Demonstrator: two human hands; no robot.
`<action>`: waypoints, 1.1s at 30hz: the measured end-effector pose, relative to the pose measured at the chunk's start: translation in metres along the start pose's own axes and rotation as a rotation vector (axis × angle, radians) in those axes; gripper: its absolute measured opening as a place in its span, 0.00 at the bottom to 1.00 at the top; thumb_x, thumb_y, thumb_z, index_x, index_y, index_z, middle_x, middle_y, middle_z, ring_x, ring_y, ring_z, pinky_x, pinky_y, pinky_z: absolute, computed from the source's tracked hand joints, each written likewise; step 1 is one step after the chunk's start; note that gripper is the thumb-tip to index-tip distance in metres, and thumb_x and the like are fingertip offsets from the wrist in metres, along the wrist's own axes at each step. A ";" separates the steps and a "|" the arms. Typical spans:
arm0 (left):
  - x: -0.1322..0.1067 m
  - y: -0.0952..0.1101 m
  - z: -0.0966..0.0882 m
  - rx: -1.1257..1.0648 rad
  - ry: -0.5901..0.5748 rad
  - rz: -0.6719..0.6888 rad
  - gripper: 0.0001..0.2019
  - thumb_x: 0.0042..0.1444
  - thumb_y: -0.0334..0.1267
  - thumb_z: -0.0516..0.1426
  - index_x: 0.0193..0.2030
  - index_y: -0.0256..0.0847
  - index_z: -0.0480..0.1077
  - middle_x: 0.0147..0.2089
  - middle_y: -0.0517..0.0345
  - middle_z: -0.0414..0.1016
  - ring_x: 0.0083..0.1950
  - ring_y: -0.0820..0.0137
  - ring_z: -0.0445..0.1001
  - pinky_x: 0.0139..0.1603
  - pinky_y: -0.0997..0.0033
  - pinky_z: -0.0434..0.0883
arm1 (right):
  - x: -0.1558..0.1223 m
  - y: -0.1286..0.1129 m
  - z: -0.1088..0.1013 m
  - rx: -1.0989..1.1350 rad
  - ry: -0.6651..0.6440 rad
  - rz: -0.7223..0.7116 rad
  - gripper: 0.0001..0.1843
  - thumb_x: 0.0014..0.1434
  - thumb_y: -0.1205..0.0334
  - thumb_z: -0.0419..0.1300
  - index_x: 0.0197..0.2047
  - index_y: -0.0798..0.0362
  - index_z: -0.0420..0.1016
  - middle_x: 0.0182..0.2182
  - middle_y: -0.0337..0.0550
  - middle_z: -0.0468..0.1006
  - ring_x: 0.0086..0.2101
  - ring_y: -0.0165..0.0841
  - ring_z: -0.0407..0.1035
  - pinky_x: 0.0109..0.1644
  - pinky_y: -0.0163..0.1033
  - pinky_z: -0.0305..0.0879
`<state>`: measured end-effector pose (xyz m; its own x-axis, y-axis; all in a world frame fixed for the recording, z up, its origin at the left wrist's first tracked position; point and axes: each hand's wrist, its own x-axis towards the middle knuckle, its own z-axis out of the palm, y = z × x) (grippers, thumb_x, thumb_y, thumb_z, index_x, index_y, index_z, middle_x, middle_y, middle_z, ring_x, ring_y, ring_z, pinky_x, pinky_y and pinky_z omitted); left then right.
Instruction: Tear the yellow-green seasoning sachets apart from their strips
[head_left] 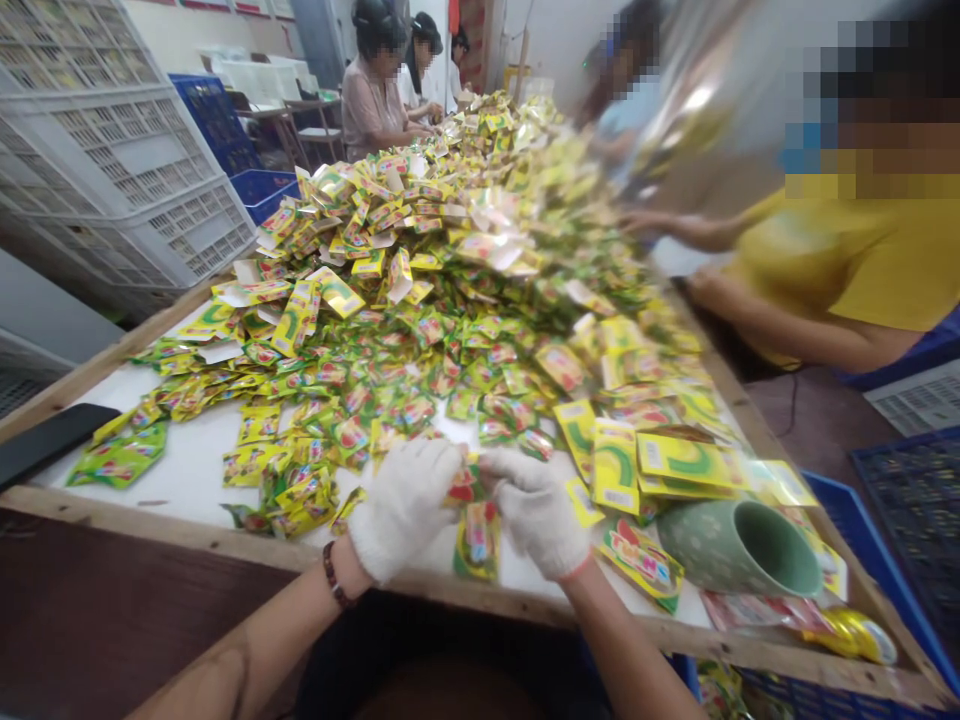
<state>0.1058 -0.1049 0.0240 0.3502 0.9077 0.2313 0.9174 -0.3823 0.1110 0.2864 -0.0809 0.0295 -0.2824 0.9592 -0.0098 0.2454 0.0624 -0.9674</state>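
Note:
My left hand, in a white knit glove, is closed at the near edge of the table, its fingers around a small green and red packet. Also gloved in white, my right hand pinches at the packet's right side. A yellow carton shows just behind my left fingers, partly hidden. Below and between the hands lies another packet on the white tabletop. Yellow and green cartons lie beyond my right hand, near a larger printed pouch.
A heap of cartons and packets covers the long, wood-rimmed table. A green cup lies on its side at right. A dark flat object rests at left. White crates stand left; people sit along both sides.

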 end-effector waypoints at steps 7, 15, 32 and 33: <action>0.000 0.015 0.007 -0.139 0.123 -0.139 0.20 0.53 0.39 0.58 0.52 0.38 0.67 0.47 0.45 0.73 0.49 0.54 0.70 0.50 0.53 0.68 | -0.005 -0.003 -0.002 0.212 -0.251 0.225 0.10 0.54 0.59 0.56 0.34 0.55 0.75 0.17 0.33 0.67 0.14 0.25 0.61 0.14 0.28 0.53; -0.017 0.023 0.015 -1.329 0.029 -0.541 0.24 0.59 0.40 0.54 0.62 0.43 0.54 0.52 0.50 0.73 0.49 0.65 0.74 0.47 0.64 0.73 | -0.003 0.009 0.000 0.041 0.068 -0.097 0.10 0.54 0.64 0.57 0.41 0.52 0.71 0.30 0.38 0.73 0.27 0.30 0.66 0.33 0.35 0.66; -0.041 0.011 0.019 -1.400 -0.039 -0.554 0.21 0.52 0.34 0.59 0.53 0.42 0.60 0.40 0.57 0.73 0.41 0.69 0.74 0.43 0.68 0.73 | -0.020 0.021 0.020 0.252 -0.131 0.042 0.16 0.55 0.61 0.59 0.48 0.51 0.70 0.29 0.37 0.72 0.31 0.31 0.67 0.36 0.35 0.66; -0.040 0.011 0.019 -1.394 -0.047 -0.556 0.25 0.52 0.33 0.59 0.56 0.42 0.58 0.39 0.58 0.73 0.40 0.69 0.74 0.42 0.68 0.73 | -0.020 0.019 0.019 0.214 -0.147 0.031 0.16 0.56 0.61 0.58 0.48 0.51 0.70 0.29 0.37 0.72 0.31 0.31 0.67 0.36 0.35 0.65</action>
<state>0.1057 -0.1425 -0.0025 0.0574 0.9828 -0.1753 0.0303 0.1738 0.9843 0.2788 -0.1040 0.0061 -0.4138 0.9082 -0.0620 0.0592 -0.0411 -0.9974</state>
